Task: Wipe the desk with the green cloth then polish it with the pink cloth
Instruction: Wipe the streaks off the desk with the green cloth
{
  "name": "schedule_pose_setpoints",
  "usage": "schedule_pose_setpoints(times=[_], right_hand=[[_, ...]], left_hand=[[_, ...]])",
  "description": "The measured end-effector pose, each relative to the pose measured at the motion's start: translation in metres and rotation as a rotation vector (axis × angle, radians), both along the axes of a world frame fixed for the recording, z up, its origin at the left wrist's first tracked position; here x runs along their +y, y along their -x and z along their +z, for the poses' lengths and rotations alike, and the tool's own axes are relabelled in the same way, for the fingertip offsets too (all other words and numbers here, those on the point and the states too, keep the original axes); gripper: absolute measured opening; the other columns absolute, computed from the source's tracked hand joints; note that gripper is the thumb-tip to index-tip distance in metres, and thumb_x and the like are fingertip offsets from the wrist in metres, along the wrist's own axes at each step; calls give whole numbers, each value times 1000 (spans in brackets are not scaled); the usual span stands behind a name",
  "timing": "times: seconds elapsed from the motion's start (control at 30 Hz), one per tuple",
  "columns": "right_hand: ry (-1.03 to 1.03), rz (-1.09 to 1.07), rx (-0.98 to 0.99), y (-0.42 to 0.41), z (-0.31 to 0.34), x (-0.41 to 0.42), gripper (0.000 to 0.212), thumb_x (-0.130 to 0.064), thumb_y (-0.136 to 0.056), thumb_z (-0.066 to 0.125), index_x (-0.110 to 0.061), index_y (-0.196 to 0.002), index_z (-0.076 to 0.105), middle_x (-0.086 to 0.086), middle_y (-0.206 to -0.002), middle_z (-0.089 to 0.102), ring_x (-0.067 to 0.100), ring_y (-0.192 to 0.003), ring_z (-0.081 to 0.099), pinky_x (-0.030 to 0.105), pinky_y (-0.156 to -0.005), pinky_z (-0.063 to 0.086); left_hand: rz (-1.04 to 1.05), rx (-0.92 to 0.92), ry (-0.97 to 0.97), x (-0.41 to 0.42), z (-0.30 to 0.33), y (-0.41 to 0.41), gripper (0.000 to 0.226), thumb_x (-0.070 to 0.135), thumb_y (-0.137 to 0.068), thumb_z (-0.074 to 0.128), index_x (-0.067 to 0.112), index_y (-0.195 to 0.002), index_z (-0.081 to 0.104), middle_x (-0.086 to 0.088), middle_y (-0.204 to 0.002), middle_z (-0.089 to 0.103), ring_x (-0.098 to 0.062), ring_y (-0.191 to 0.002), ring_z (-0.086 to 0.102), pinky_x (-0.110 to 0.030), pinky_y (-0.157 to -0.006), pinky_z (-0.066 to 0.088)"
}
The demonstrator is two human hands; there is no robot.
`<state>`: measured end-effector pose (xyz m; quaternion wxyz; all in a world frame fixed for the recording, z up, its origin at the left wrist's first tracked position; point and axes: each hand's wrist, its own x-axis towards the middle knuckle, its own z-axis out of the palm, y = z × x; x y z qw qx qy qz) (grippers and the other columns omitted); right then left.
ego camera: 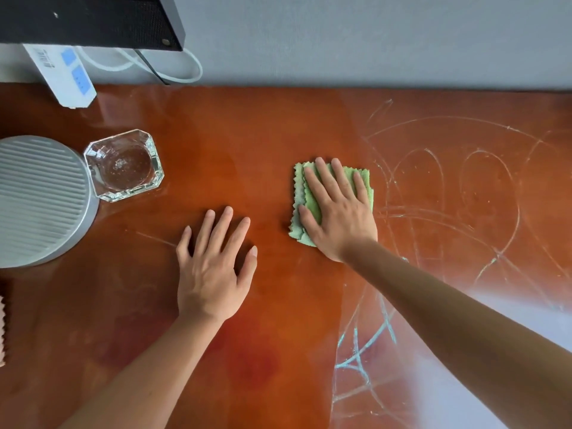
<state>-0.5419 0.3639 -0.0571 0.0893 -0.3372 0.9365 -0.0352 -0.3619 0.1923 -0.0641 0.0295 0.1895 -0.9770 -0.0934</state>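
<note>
A folded green cloth point(301, 196) lies on the glossy brown desk point(247, 125) near its middle. My right hand point(337, 212) presses flat on the cloth with straight fingers. My left hand point(213, 267) rests flat on the bare desk to the left of the cloth, fingers spread, holding nothing. Pale chalky scribbles point(448, 196) cover the right half of the desk, with bluish lines point(362, 351) near the front. A sliver of a pink cloth point(2, 329) shows at the left edge.
A square glass ashtray point(123, 165) stands at the left, beside a round grey ribbed device point(40, 199). A white power strip point(65, 75), white cable point(185, 75) and a black box point(93, 20) sit at the back left against the grey wall.
</note>
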Motion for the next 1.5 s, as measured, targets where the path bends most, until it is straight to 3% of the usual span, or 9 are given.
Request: schedule_pose_setpoints(times=[0.4,0.67,0.8,0.93,1.07,1.2,1.5], right_hand=[[-26,-35,11,133,4,-35,73,-63,-98,12,-30,-163,7,-5,-171,2,17,-157,-5,46,-127,-3],[34,-86,-15,68,7,-4,72,-61,-99,13,-27,-163,10,-3,-171,5,20,-157,-3,49,-127,-1],[16,-58,-7,16,5,38,71,-61,-101,12,-27,-163,8,-4,-171,3,19,-157,-6,46,-127,-5],[27,-71,-4,15,3,42,71,-61,-101,13,-28,-163,11,-4,-171,6,18,-157,-4,47,-127,-2],[27,-67,22,20,0,41,71,-62,-100,11,-29,-163,10,-4,-171,6,18,-157,-4,47,-127,-1],[30,-104,15,49,1,38,72,-63,-99,11,-28,-163,9,-4,-171,5,18,-157,-4,47,-127,-2],[22,-164,7,165,3,3,74,-61,-96,14,-28,-163,11,-3,-171,7,19,-157,-2,46,-127,-3]], left_hand=[[-11,31,23,-1,-3,-1,52,49,-102,40,27,-148,50,-4,-161,37,-29,-151,30,-56,-120,20],[-8,12,4,2,1,0,53,49,-102,36,27,-149,48,-4,-162,37,-27,-152,28,-54,-121,17],[22,45,-19,6,8,3,50,42,-100,43,22,-144,55,-7,-157,44,-30,-148,36,-54,-117,22],[-47,119,-74,27,15,28,47,32,-97,47,21,-142,57,-6,-151,52,-27,-141,44,-53,-113,26],[-108,10,-94,59,17,69,48,35,-101,46,24,-148,49,-6,-160,39,-27,-150,31,-55,-117,20],[-111,-55,-49,73,7,82,50,40,-104,41,27,-152,43,-5,-165,29,-28,-155,20,-56,-121,14],[-105,-5,-1,75,1,82,53,41,-100,38,26,-150,48,-7,-163,34,-32,-152,27,-58,-120,21]])
